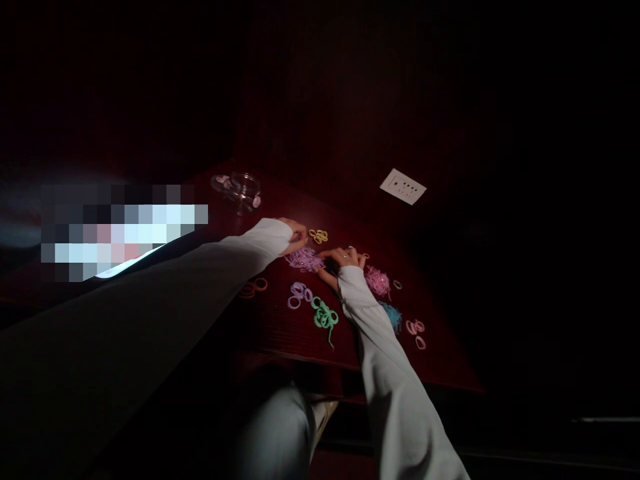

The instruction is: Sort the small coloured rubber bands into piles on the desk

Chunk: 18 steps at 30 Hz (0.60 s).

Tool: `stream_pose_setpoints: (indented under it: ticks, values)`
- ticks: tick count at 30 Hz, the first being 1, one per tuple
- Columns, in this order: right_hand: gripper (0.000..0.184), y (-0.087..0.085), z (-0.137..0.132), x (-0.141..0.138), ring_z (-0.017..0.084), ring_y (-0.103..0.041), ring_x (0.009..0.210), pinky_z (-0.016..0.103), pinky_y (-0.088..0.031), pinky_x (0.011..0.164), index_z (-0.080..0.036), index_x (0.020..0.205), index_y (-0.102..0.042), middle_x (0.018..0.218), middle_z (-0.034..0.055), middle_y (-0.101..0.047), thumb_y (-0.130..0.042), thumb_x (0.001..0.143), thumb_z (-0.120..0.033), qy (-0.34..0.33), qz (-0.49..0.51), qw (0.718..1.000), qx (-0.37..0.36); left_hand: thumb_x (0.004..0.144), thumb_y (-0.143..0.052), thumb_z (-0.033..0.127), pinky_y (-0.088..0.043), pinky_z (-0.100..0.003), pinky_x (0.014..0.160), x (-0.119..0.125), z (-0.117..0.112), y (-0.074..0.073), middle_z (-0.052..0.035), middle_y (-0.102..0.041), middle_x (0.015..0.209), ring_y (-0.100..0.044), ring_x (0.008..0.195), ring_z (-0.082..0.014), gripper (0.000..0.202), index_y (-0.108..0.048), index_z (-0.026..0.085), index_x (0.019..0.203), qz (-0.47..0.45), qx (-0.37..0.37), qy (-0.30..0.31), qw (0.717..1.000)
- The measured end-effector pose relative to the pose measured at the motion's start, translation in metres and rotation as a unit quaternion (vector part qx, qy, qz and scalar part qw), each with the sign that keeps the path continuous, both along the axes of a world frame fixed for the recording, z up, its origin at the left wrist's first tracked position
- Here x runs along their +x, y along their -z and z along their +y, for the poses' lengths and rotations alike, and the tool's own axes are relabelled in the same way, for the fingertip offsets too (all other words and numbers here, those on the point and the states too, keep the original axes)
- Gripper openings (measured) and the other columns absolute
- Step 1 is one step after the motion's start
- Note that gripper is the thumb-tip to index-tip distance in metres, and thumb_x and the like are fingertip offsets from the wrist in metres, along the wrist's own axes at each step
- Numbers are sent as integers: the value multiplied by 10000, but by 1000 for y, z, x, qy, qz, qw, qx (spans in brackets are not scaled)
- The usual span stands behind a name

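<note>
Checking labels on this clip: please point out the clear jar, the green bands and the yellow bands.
Clear jar [245, 187], head view, on its glass wall.
Green bands [324, 315], head view, middle of the pile.
Yellow bands [319, 235], head view, centre of the small cluster.

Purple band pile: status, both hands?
Left hand and right hand both on purple band pile, grips unclear. Yellow bands just beyond. Green bands nearer, apart.
</note>
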State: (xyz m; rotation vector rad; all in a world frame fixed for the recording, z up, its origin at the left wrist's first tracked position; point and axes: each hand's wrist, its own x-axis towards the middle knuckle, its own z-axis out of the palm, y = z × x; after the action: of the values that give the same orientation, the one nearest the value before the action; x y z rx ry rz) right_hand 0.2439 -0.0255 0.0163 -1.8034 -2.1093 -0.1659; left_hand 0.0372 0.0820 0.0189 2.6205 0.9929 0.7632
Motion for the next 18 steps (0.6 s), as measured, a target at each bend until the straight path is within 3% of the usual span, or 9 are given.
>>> stream_pose_setpoints:
  ticks: [5, 11, 18]
  values:
    - [188, 2, 8, -2, 270, -544, 1066, 415, -291, 967, -318, 1001, -784, 1011, 22, -759, -690, 947, -472, -2, -3, 1000, 6, 945, -521, 374, -370, -269, 688, 3, 1, 1, -4, -623, 749, -534, 714, -149, 250, -687, 207, 861, -7, -14, 16, 1000]
    - [278, 8, 18, 4, 260, -545, 1002, 425, -293, 964, -314, 903, -808, 908, 25, -763, -640, 959, -528, 18, 78, 996, 48, 954, -538, 384, -396, -265, 718, 5, 3, 9, -14, -643, 818, -568, 763, -148, 250, -692, 199, 886, -38, 1, 12, 999]
    - [290, -2, 5, 2, 246, -584, 995, 438, -301, 1003, -293, 959, -805, 946, 20, -773, -588, 978, -485, 27, 147, 987, 68, 991, -487, 421, -412, -259, 732, 1, 9, 12, -15, -635, 861, -579, 788, -140, 302, -694, 202, 966, -47, 1, 61, 997]
